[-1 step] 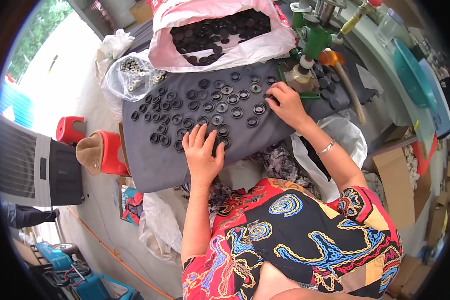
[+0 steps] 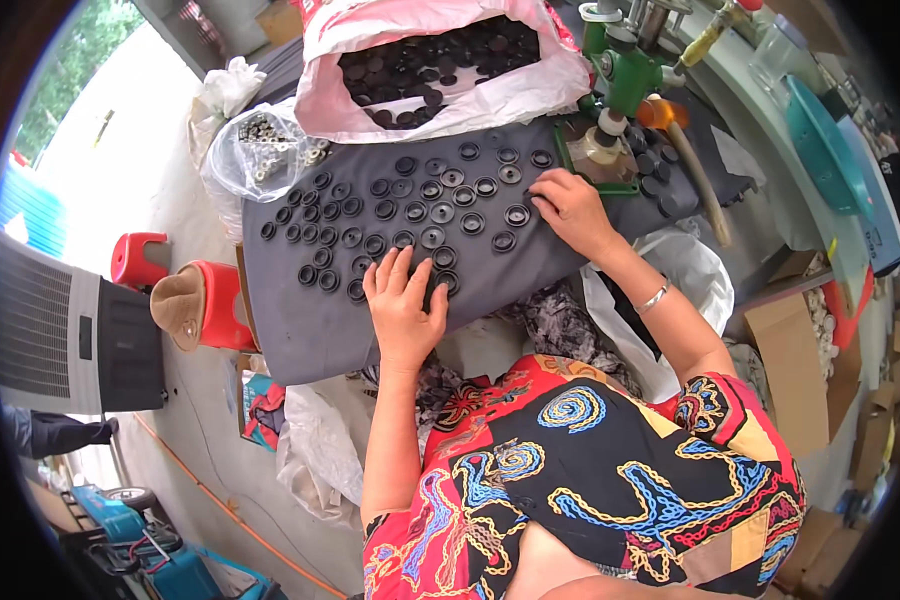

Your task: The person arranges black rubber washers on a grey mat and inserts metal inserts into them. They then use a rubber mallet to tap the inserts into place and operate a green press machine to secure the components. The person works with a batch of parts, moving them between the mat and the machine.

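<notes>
Black caps [image 2: 443,212] spread on tabletop [image 2: 310,345]

Printing shows on a far-right box [image 2: 882,230]. An open sack [image 2: 560,88] holds black discs [image 2: 482,52]; a clear bag [image 2: 228,168] holds small parts [image 2: 262,130]. The left hand [image 2: 407,315], fingers parted, covers the nearest caps; its forearm crosses the front edge. The right hand's [image 2: 573,212] fingers are bent; grip cannot be determined. Grey cloth [image 2: 525,265] shows between.

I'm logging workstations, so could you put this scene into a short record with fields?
Left hand: fingers spread, on or just above the nearest black discs
Right hand: fingers curled, at the right of the discs; whether it holds one is unclear
Surface: dark grey cloth, discs spread over it
Far side: open white sack, more discs inside
Far right: green press, hammer beside it
Floor, left: red stools
</notes>
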A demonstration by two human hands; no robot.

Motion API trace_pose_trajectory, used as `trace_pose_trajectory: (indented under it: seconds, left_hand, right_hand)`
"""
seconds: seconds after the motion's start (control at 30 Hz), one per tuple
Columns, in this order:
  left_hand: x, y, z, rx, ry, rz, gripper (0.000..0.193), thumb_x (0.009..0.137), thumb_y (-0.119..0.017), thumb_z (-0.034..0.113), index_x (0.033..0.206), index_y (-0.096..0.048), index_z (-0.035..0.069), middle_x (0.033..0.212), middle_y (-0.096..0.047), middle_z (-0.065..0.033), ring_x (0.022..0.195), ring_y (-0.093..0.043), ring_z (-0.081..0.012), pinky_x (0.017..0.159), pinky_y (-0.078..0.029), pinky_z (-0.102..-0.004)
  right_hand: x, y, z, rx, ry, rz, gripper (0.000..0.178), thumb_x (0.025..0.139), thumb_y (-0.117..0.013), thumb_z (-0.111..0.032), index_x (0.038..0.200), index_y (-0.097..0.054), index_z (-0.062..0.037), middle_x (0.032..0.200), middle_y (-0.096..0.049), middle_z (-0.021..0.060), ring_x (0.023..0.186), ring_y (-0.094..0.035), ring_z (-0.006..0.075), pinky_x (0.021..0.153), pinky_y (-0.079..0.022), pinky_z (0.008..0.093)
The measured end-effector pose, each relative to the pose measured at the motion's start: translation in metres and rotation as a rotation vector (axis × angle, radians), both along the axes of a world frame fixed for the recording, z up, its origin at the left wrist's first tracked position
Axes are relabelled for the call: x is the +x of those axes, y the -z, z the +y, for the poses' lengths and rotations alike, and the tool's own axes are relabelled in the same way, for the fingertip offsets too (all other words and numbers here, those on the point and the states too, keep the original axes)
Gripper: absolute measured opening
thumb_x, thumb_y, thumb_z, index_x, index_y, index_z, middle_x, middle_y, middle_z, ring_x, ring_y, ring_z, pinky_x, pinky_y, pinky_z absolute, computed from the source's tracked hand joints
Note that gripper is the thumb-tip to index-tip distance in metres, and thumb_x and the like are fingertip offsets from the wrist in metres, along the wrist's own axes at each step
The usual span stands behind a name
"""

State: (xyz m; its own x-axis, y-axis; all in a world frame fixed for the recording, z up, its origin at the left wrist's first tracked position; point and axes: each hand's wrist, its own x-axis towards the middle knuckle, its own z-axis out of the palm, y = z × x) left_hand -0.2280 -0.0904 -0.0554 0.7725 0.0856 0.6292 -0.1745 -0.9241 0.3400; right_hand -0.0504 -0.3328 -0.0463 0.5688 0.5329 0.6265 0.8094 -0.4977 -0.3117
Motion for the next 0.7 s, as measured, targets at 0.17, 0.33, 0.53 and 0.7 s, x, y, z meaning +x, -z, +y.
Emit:
trace_pose_trajectory:
  seconds: [0.17,0.33,0.53,0.7]
  left_hand:
    - [0.001,0.001,0.000,0.005,0.003,0.007,0.035,0.073,-0.074,0.015,0.106,-0.070,0.005,0.122,-0.063,-0.0157,0.119,-0.055,-0.0363,0.104,-0.036,-0.0503]
    - [0.000,0.001,0.000,-0.001,0.000,0.003,0.035,0.073,-0.074,0.015,0.106,-0.070,0.005,0.122,-0.063,-0.0158,0.119,-0.055,-0.0360,0.104,-0.035,-0.0503]
    - [-0.001,-0.001,0.000,-0.002,-0.011,-0.002,0.035,0.073,-0.074,0.015,0.105,-0.070,0.005,0.121,-0.063,-0.0158,0.118,-0.055,-0.0360,0.104,-0.036,-0.0502]
    - [-0.001,-0.002,0.001,0.003,-0.007,0.000,0.035,0.072,-0.074,0.015,0.105,-0.070,0.005,0.121,-0.063,-0.0155,0.118,-0.055,-0.0357,0.104,-0.036,-0.0501]
  right_hand:
    - [0.002,0.009,-0.001,-0.066,-0.004,-0.082,0.015,0.082,-0.067,-0.006,0.096,-0.067,-0.0030,0.103,-0.066,0.0096,0.093,-0.063,0.0295,0.087,-0.049,0.0397]
    - [0.015,0.000,0.025,-0.070,-0.012,-0.022,0.021,0.088,-0.062,-0.014,0.105,-0.066,-0.0020,0.113,-0.066,0.0137,0.109,-0.060,0.0311,0.098,-0.045,0.0441]
    - [0.009,0.007,0.033,-0.246,0.006,0.064,0.028,0.093,-0.057,-0.022,0.108,-0.065,-0.0003,0.118,-0.065,0.0156,0.120,-0.056,0.0317,0.105,-0.040,0.0467]
    - [0.054,-0.003,0.056,-0.129,0.003,0.032,0.039,0.094,-0.057,-0.027,0.118,-0.060,0.0040,0.130,-0.056,0.0255,0.124,-0.051,0.0390,0.106,-0.038,0.0485]
